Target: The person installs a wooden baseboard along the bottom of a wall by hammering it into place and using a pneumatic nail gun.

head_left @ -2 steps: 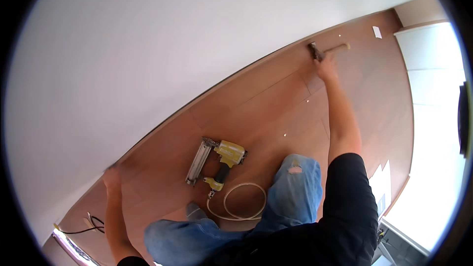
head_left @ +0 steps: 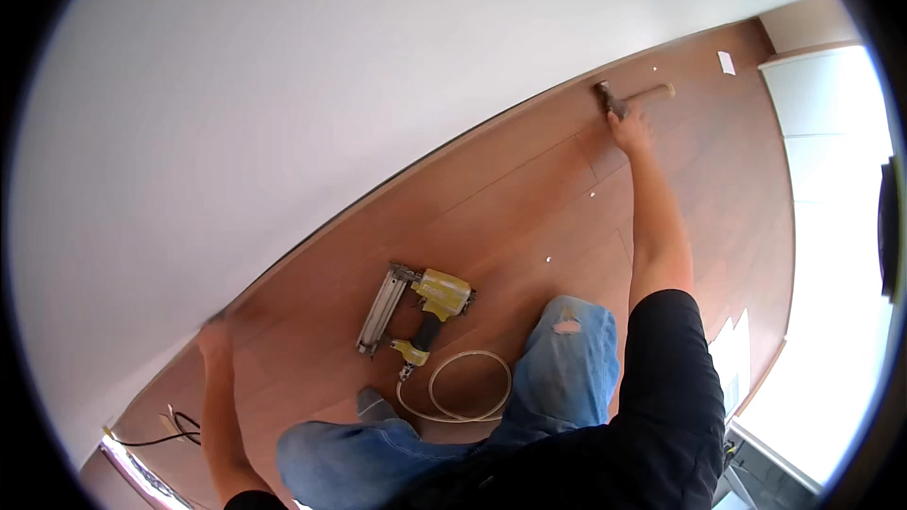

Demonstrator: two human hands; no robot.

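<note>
My right hand (head_left: pixel 631 129) grips a hammer-like tool (head_left: pixel 609 98) by its dark part near the upper wall edge, with a thin pale-tipped shaft extending right. My left hand (head_left: pixel 214 337) is low at the left, against the narrow strip (head_left: pixel 355 209) along the wall base; its fingertips are blurred and partly hidden. Between my arms a yellow nail gun (head_left: pixel 439 293) with a silver magazine lies on the wood-look floor (head_left: pixel 501 227), joined to a coiled pale hose (head_left: pixel 470 352).
My jeans-clad knees (head_left: pixel 567 359) are on the floor. A white wall (head_left: pixel 283 94) borders it above. Black cables (head_left: pixel 161 442) lie at lower left. A small white card (head_left: pixel 726 63), white sheets (head_left: pixel 737 354) and scattered specks are at right, beside bright white panels (head_left: pixel 822 104).
My right hand and the tool have shifted very slightly rightward. My left hand stays in about the same place.
</note>
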